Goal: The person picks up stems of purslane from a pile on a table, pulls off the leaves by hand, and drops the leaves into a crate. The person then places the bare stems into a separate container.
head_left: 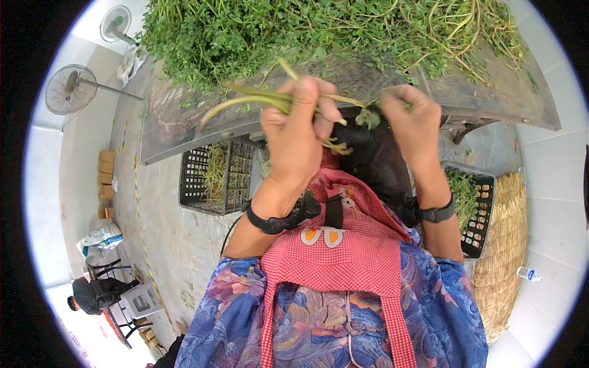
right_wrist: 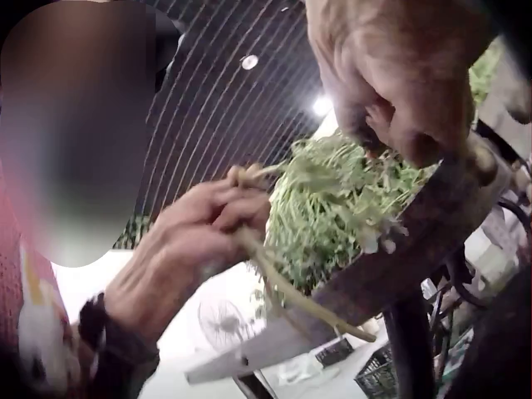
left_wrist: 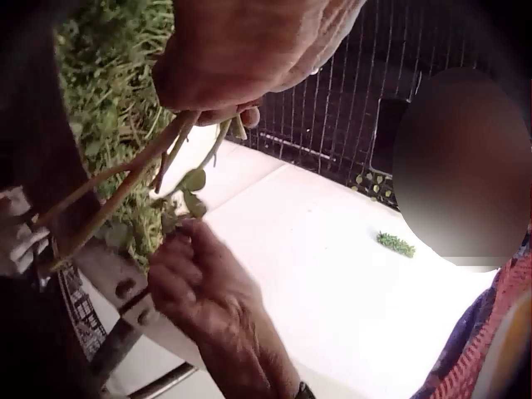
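Observation:
My left hand [head_left: 297, 132] grips a few thick green plant stems [head_left: 251, 100] in curled fingers, above the table's near edge. Their bare ends stick out to the left, and a thin stem reaches right to a small leafy tip [head_left: 368, 118]. Beside that tip is my right hand [head_left: 414, 126], slightly blurred, with curled fingers. In the left wrist view, the right hand's fingertips [left_wrist: 184, 233] meet the leaves at the stem's end, pinching there. A big heap of leafy greens [head_left: 245, 37] lies on the table beyond both hands.
The dark table [head_left: 184, 119] has a worn edge close to the hands. Below it stand a black crate [head_left: 205, 205] with stems at left and another crate [head_left: 485, 208] with greens at right. Fans [head_left: 72, 89] stand at left; a person [head_left: 101, 294] sits farther off.

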The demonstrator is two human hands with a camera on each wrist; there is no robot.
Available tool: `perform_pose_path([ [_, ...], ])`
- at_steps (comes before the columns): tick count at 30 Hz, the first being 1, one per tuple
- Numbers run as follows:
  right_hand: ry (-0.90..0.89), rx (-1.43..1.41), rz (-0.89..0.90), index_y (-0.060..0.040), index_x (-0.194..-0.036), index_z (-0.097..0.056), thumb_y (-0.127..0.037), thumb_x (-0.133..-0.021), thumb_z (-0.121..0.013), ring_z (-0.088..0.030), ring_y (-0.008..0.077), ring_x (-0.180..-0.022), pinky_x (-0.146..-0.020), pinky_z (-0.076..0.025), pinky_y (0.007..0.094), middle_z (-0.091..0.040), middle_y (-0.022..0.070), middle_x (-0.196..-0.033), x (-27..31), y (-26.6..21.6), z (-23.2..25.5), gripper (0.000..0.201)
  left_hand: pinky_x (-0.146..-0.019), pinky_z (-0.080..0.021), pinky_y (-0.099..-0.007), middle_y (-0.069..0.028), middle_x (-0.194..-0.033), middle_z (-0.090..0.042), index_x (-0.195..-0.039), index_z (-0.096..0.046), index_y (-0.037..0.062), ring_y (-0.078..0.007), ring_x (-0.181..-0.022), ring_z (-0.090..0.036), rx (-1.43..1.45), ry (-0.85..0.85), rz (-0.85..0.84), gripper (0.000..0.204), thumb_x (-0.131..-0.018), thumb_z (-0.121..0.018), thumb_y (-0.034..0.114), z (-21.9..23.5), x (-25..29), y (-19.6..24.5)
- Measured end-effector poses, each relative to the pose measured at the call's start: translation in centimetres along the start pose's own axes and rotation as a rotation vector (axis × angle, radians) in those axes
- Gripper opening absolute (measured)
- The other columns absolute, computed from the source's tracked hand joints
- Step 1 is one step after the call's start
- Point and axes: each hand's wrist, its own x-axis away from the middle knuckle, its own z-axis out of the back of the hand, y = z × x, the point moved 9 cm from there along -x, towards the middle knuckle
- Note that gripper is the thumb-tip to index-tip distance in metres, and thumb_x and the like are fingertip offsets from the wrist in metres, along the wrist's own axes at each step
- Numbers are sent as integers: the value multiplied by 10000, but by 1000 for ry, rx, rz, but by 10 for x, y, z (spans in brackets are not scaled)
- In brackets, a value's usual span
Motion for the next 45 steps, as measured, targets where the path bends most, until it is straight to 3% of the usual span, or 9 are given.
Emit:
perform_pose_path([
  [1,-35,-352,-413,-5,-832,-605,-84,-800,-593,-487,134,-531,-419,-355,234,-563,48,-692,5,37,-1,86,-394,-255,-179,-5,-619,-529,-891,-572,3,-48,-444,-355,7,33,-7,281,-950,-459,253,2,-1,12],
  [2,-41,-351,-410,-5,-832,-605,-84,-800,-593,-487,134,-531,-419,-355,234,-563,48,-692,4,39,7,86,-394,-255,-179,-5,-619,-529,-891,-572,3,-48,-444,-355,8,36,-13,281,-950,-459,253,6,-3,17],
  [4,-309,-1151,-327,-4,-883,-557,-152,-844,-544,-459,104,-562,-393,-311,199,-552,74,-780,4,18,-8,154,-386,-257,-181,-40,-607,-557,-889,-564,1,-51,-426,-372,179,-31,94,268,-950,-459,241,6,-9,14],
  [9,-412,-1083,-413,26,-995,-559,-233,-881,-503,-598,161,-743,-433,-380,185,-621,175,-985,14,18,-32,289,-357,-256,-179,-49,-592,-550,-894,-563,0,-62,-415,-376,371,-20,293,282,-949,-456,255,11,-7,-7],
  [20,-733,-727,-456,35,-985,-634,-333,-832,-624,-584,85,-651,-586,-458,179,-651,76,-828,62,6,-68,398,-347,-253,-175,-31,-589,-517,-958,-572,-23,-52,-403,-357,236,-108,345,336,-935,-477,298,12,-4,-14],
  [28,-622,-929,-510,2,-808,-590,-222,-870,-565,-486,43,-440,-368,-369,171,-541,6,-597,51,10,-62,234,-336,-258,-164,-43,-589,-515,-1087,-494,-111,-46,-391,-346,326,-336,381,618,-945,-343,471,-7,0,-10],
  [35,-611,-899,-572,-4,-797,-571,-208,-872,-558,-465,41,-415,-362,-358,164,-528,4,-601,56,19,-64,218,-338,-243,-168,-19,-564,-497,-1032,-531,-83,-39,-391,-333,306,-309,358,565,-943,-378,453,-5,0,-11],
  [37,-634,-878,-580,-8,-798,-572,-208,-872,-559,-465,39,-417,-362,-357,165,-532,1,-610,60,23,-69,214,-355,-231,-179,-7,-550,-491,-929,-574,-26,-39,-390,-322,2,-125,302,432,-938,-446,387,14,0,-8],
  [45,-691,-616,-623,-62,-783,-572,-197,-881,-525,-424,23,-494,-399,-298,171,-481,-44,-595,82,38,-92,173,-421,-236,-183,-3,-559,-509,-840,-598,17,-37,-444,-352,-207,-40,159,366,-938,-472,346,45,11,4],
])
